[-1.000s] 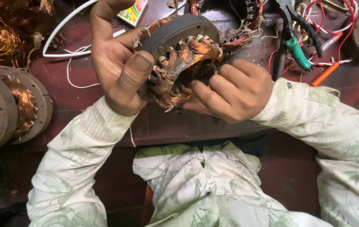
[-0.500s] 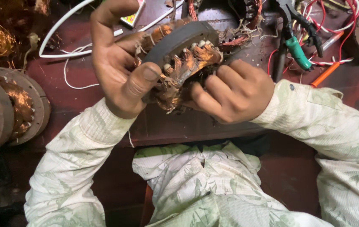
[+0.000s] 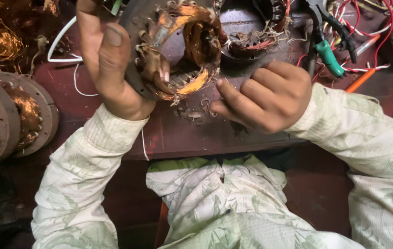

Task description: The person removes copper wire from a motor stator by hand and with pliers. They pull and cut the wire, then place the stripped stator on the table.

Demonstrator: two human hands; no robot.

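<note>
Left hand [image 3: 113,69] grasping round grey copper-wound motor stator [image 3: 178,50]; right hand [image 3: 265,97] just right, loosely curled, off it.

thing: motor stator [image 3: 178,50], a dark grey metal ring packed with copper wire coils
coils: orange-brown loops bulging out of the ring's open face, frayed and uneven, with pale bits of insulation among them
centre: an open round hole, slotted metal teeth showing on its lower inner wall
pose: lifted off the dark red table, tilted so the open face looks up toward the camera
hold: gripped at its left rim, a fingertip hooked inside the bore
place: upper middle of the view, above the table's near edge
</note>
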